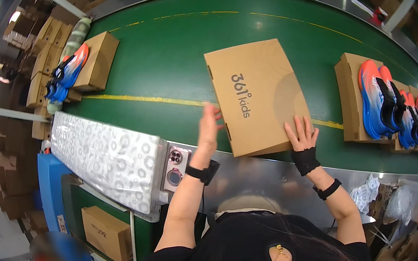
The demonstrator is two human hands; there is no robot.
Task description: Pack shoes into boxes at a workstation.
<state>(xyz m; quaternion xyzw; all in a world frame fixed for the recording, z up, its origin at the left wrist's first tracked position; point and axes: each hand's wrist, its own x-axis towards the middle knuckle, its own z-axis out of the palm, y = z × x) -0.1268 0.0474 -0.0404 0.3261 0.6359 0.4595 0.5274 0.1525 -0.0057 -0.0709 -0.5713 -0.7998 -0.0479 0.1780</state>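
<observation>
The cardboard box (274,81) lay askew on the green surface (165,60) directly ahead of you, its near corner at the metal border (277,180). Your right hand (301,138) was positioned at the near right corner, fingers spread; its grip was open and touched the box. Your left hand (209,128) stood just beside the left edge; its grip was open, and contact could not be determined. Sports shoes (370,102) were lined up at the right. A phone (177,167) was located near your left forearm.
</observation>
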